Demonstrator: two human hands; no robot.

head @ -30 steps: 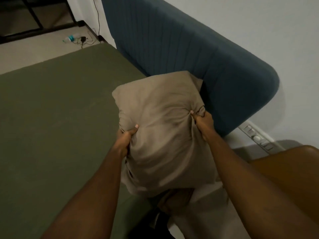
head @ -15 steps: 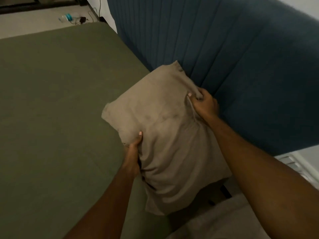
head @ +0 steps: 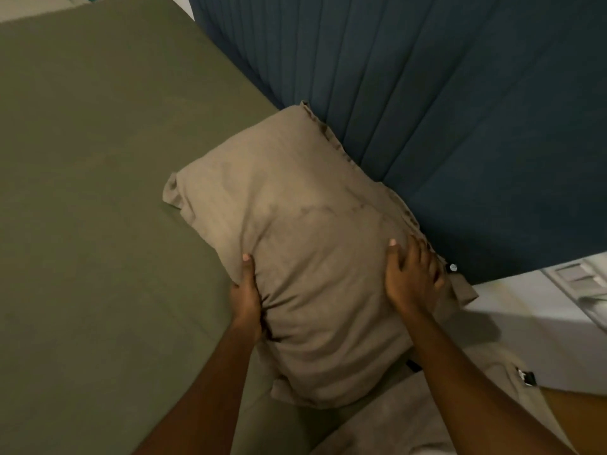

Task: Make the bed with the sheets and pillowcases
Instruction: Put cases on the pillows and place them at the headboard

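Tan-cased pillow (head: 305,257) lying on green sheet (head: 98,192), long edge touching blue headboard (head: 443,126) toward 1 o'clock. Left hand (head: 246,297) at pillow's 8 o'clock side, thumb on top, fingers tucked under, gripping the fabric. Right hand (head: 410,277) at 3 o'clock side, fingers spread and straight, flat on the case, clasping nothing.

Headboard (head: 460,126) blocks behind the pillow (head: 312,257); green sheet (head: 98,192) leftward lies open
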